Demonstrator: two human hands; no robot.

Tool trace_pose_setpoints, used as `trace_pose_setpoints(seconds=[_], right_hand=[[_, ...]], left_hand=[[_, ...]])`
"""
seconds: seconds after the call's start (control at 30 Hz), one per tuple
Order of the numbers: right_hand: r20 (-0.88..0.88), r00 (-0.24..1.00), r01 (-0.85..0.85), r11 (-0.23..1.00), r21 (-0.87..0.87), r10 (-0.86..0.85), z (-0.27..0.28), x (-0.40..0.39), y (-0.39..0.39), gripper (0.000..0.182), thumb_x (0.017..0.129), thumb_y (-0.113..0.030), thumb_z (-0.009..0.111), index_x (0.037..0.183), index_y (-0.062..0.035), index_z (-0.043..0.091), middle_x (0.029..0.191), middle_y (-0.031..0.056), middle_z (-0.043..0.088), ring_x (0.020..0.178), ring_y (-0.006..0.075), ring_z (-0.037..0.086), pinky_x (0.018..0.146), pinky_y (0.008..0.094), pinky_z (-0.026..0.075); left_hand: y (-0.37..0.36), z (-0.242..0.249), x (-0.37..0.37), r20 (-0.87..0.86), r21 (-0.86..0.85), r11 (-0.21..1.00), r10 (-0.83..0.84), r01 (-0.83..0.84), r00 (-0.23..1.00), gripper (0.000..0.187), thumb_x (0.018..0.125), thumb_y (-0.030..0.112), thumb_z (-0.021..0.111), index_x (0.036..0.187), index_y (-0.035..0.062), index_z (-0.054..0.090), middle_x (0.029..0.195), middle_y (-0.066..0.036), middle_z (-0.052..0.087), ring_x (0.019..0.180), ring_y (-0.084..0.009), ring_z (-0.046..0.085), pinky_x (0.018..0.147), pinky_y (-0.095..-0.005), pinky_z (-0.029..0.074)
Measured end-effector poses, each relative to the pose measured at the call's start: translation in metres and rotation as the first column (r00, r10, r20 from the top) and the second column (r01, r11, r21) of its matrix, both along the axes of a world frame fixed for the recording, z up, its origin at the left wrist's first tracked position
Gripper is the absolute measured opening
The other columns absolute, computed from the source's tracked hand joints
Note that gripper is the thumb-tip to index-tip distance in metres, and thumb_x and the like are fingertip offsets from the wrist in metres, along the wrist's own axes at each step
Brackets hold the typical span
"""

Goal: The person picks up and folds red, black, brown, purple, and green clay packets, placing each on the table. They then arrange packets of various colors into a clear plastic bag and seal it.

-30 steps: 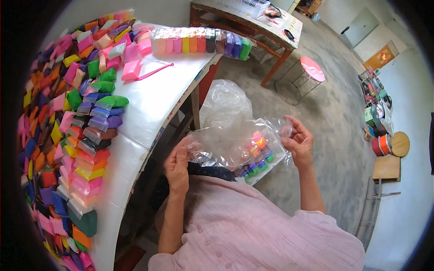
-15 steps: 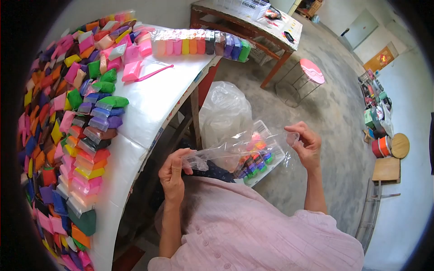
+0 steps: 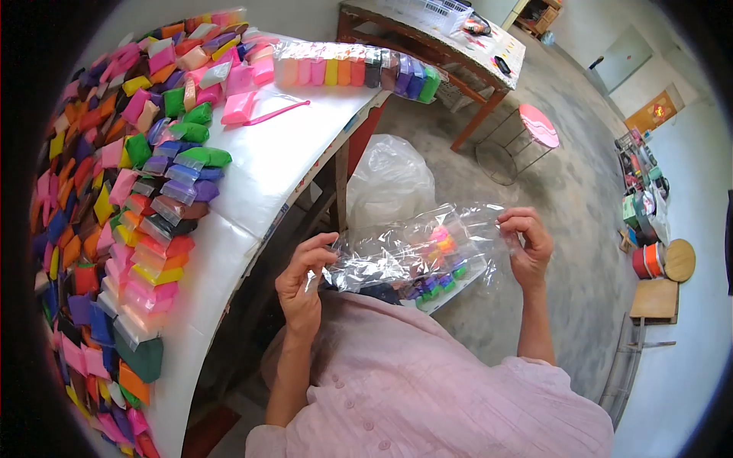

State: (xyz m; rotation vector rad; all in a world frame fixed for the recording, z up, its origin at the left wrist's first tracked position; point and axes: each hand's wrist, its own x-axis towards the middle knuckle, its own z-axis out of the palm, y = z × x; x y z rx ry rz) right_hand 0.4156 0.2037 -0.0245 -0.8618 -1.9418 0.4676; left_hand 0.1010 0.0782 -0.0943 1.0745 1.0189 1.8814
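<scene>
Since prev. frame, clear plastic film has been spread from a narrow, bunched strip into a broader sheet, and the view has been shifted slightly. It is held up in front of the pink shirt, stretched btwn both hands. Its L end is pinched by the L hand, thumb & fingers closed w/ hardly any gap; its R end is gripped likewise by the R hand, fingers curled. Beneath the film, partly seen thru it, a white tray is filled w/ coloured packets (purple, green, orange, pink etc.); what it's supported by can't be told. Just beyond, a big translucent bag is seen by the worktop. At L, the worktop is heaped w/ small multicoloured packs; at its far end a clear-wrapped row of packs is laid, w/ a pink stick nearby. Farther off, a pink-topped stool is placed on the concrete floor, near a second worktop w/ a white basket on it.
</scene>
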Motion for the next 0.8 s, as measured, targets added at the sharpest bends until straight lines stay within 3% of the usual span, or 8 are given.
trace_pose_setpoints(seconds=[0.13, 0.23, 0.33, 0.43, 0.63, 0.73, 0.8], right_hand=[[-0.004, 1.000, 0.018, 0.999, -0.043, -0.018, -0.004, 0.000, 0.000, 0.016, 0.076, 0.008, 0.064, 0.089, -0.0018, 0.062, 0.088, 0.0052, 0.064, 0.081, 0.0139, 0.061, 0.072, 0.0258, 0.048], [-0.229, 0.971, 0.003, 0.952, -0.306, -0.077, -0.013, -0.003, 0.001, 0.010, 0.082, 0.001, 0.063, 0.092, -0.0007, 0.062, 0.084, 0.0026, 0.063, 0.071, 0.0095, 0.057, 0.064, 0.0230, 0.045], [-0.278, 0.953, -0.040, 0.857, -0.514, -0.123, -0.019, -0.005, 0.007, 0.009, 0.088, -0.006, 0.061, 0.094, -0.0002, 0.062, 0.081, 0.0001, 0.061, 0.063, 0.0052, 0.050, 0.055, 0.0205, 0.040], [-0.254, 0.948, 0.010, 0.815, -0.580, -0.193, -0.031, -0.008, 0.010, 0.012, 0.089, -0.010, 0.061, 0.096, -0.0006, 0.064, 0.078, 0.0000, 0.061, 0.059, 0.0041, 0.047, 0.050, 0.0203, 0.037], [-0.224, 0.937, 0.043, 0.727, -0.686, -0.267, -0.049, -0.018, 0.017, 0.014, 0.091, -0.011, 0.058, 0.100, -0.0006, 0.062, 0.082, 0.0021, 0.062, 0.059, 0.0075, 0.051, 0.052, 0.0214, 0.041], [-0.111, 0.911, 0.339, 0.875, -0.346, -0.397, -0.061, -0.029, 0.018, 0.013, 0.091, -0.006, 0.056, 0.102, 0.0013, 0.061, 0.091, 0.0074, 0.064, 0.061, 0.0129, 0.056, 0.053, 0.0266, 0.046], [0.056, 0.910, 0.407, 0.912, 0.059, -0.410, -0.045, -0.040, 0.008, 0.012, 0.090, -0.006, 0.058, 0.100, 0.0007, 0.059, 0.091, 0.0094, 0.061, 0.062, 0.0170, 0.058, 0.055, 0.0289, 0.048]], left_hand=[[-0.002, 0.001, 0.000, 0.057, -0.179, 0.983, 0.047, -0.036, 0.997, 0.015, 0.096, 0.003, 0.052, 0.097, 0.0005, 0.066, 0.104, -0.009, 0.065, 0.090, -0.0121, 0.061, 0.083, -0.0267, 0.049], [-0.001, -0.006, -0.002, 0.301, -0.239, 0.966, -0.022, 0.098, 0.953, 0.014, 0.094, 0.002, 0.052, 0.101, 0.0009, 0.064, 0.099, -0.006, 0.064, 0.090, -0.0111, 0.061, 0.082, -0.0258, 0.048], [0.000, 0.004, 0.005, 0.360, -0.274, 0.943, -0.083, 0.190, 0.929, 0.010, 0.093, 0.003, 0.057, 0.101, -0.0002, 0.063, 0.092, -0.002, 0.063, 0.083, -0.0079, 0.059, 0.078, -0.0226, 0.047], [-0.005, 0.000, 0.007, 0.394, -0.262, 0.927, -0.151, 0.268, 0.907, 0.008, 0.093, 0.004, 0.059, 0.099, 0.0012, 0.063, 0.090, -0.001, 0.063, 0.082, -0.0069, 0.058, 0.075, -0.0221, 0.046], [-0.011, -0.009, 0.013, 0.343, -0.295, 0.895, -0.227, 0.334, 0.912, 0.003, 0.091, 0.004, 0.062, 0.094, 0.0034, 0.063, 0.085, 0.002, 0.061, 0.077, -0.0056, 0.054, 0.069, -0.0213, 0.042], [-0.013, 0.000, 0.024, 0.113, -0.376, 0.918, -0.085, 0.122, 0.990, 0.002, 0.090, 0.004, 0.063, 0.089, 0.0029, 0.062, 0.082, 0.003, 0.060, 0.075, -0.0064, 0.053, 0.067, -0.0219, 0.042], [-0.013, 0.001, 0.034, -0.051, -0.330, 0.944, -0.016, -0.002, 0.999, 0.004, 0.089, 0.002, 0.063, 0.087, 0.0017, 0.060, 0.081, 0.001, 0.059, 0.072, -0.0085, 0.053, 0.066, -0.0232, 0.043]])
